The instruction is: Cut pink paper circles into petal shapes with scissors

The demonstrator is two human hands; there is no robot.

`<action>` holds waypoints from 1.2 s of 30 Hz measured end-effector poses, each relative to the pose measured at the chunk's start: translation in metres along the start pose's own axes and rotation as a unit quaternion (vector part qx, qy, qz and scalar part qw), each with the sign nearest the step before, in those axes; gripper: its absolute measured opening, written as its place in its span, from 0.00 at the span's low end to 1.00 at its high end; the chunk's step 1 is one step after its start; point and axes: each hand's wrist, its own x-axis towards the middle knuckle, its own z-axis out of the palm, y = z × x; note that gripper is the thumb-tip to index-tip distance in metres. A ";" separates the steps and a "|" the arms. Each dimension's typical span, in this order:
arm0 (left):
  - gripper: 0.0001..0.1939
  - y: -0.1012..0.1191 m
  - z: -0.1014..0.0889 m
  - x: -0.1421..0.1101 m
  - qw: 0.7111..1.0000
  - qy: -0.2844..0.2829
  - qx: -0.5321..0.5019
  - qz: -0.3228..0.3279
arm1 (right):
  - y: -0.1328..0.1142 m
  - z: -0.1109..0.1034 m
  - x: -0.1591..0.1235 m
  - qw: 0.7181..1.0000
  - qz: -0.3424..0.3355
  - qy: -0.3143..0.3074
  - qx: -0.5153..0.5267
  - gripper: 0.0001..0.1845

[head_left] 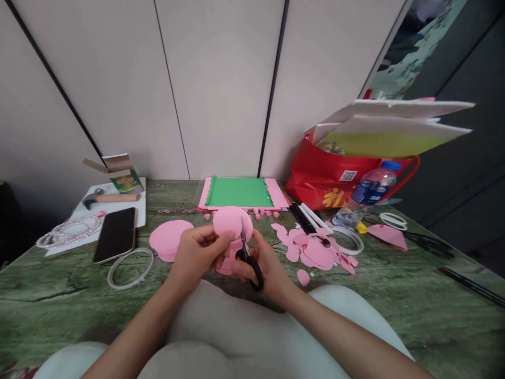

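Between thumb and fingers, my left hand [197, 250] pinches a round pink paper disc [228, 220], held up in front of me. My right hand [270, 266] grips black-handled scissors [248, 255], fingers in the loops. The scissor blades point upward and lie against the right part of the disc. Left of my hands sits a stack of pink paper circles [169, 239]. More pink paper shows below the disc, partly covered by my hands. To the right lies a heap of pink paper circles and scraps [315, 250].
Behind stand a green sheet on pink paper [240, 192], a red bag [315, 173] and a water bottle [366, 195]. Tape rolls [131, 268], a phone [115, 235], bead strings [71, 231], a hammer-like tool [114, 198], a small box [128, 180] and pens [311, 216] lie around.
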 end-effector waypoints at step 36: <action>0.18 0.006 0.005 -0.005 0.999 -0.015 0.037 -0.013 | 0.010 -0.003 -0.001 0.999 -0.016 -0.014 0.049 0.46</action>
